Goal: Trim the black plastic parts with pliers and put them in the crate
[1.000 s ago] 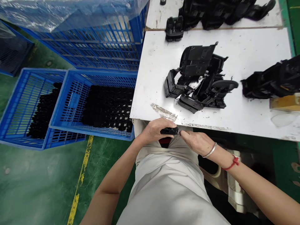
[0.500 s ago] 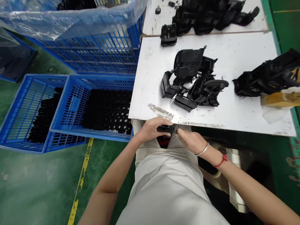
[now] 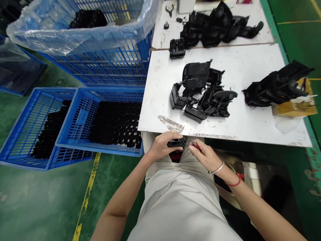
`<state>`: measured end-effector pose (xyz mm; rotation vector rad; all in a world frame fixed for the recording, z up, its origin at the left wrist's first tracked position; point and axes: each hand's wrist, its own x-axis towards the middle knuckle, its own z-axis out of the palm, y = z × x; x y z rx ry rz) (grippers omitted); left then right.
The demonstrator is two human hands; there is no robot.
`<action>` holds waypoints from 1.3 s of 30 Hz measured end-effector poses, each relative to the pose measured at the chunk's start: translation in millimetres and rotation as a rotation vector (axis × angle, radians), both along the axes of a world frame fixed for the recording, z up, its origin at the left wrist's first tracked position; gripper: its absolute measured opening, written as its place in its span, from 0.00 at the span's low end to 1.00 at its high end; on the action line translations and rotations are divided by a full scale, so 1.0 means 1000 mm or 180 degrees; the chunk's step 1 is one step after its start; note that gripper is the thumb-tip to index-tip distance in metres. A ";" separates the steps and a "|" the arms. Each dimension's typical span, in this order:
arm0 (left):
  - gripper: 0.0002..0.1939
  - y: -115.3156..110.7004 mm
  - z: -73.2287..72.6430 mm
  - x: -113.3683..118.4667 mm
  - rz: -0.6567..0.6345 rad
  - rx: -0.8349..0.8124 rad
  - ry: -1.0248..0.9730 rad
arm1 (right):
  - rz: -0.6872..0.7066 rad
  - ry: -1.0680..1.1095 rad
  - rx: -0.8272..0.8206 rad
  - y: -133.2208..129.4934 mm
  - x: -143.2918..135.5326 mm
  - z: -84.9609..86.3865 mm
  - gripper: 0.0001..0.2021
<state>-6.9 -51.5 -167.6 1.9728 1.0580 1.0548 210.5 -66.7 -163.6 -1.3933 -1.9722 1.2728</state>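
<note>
Just below the table's front edge, my left hand [image 3: 163, 146] grips a small black plastic part [image 3: 177, 142] between thumb and fingers. My right hand [image 3: 206, 156] is closed around a small red-handled tool [image 3: 197, 146], most of it hidden by the fingers. A short gap separates the tool from the black part, and its tip is too small to make out clearly. Both hands are over my lap. On the white table [image 3: 160, 77] in front of them lies a loose pile of black plastic parts [image 3: 197, 75].
To the right, a stack of black parts [image 3: 273, 85] leans by a yellow box [image 3: 296, 108]. More black parts [image 3: 205, 28] and pliers [image 3: 170, 10] lie at the back. Blue crates [image 3: 80, 117] with black pieces stand left, beside a plastic-lined blue crate [image 3: 117, 50].
My right hand has drawn back slightly from the black part, and the red on the tool now shows. The left hand keeps its hold. The view has tilted up a little.
</note>
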 end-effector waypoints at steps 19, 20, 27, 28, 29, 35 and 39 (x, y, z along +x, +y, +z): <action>0.31 -0.057 0.045 -0.003 -0.0137 -0.3687 -0.2486 | 0.0041 0.1019 -0.0737 -0.004 -0.022 -0.001 0.19; 0.30 -0.057 0.048 -0.003 -0.0186 -0.3649 -0.2445 | 0.0012 0.1170 -0.0872 -0.003 -0.022 -0.001 0.20; 0.48 -0.042 0.041 0.005 0.0332 -0.3308 -0.1661 | -0.0049 0.1500 -0.1340 -0.009 -0.031 -0.004 0.23; 0.50 -0.040 0.038 0.006 0.0374 -0.3307 -0.1608 | -0.0077 0.1434 -0.1215 -0.009 -0.032 -0.004 0.23; 0.49 -0.038 0.036 0.007 0.0402 -0.3256 -0.1537 | -0.0147 0.1344 -0.1069 -0.008 -0.033 -0.003 0.21; 0.35 -0.030 0.027 0.012 0.0474 -0.2664 -0.1082 | -0.0580 0.0731 -0.0535 0.001 -0.031 0.000 0.12; 0.30 -0.021 0.030 0.013 0.0424 -0.2536 -0.0785 | -0.0437 0.0477 -0.0211 0.004 -0.026 0.001 0.09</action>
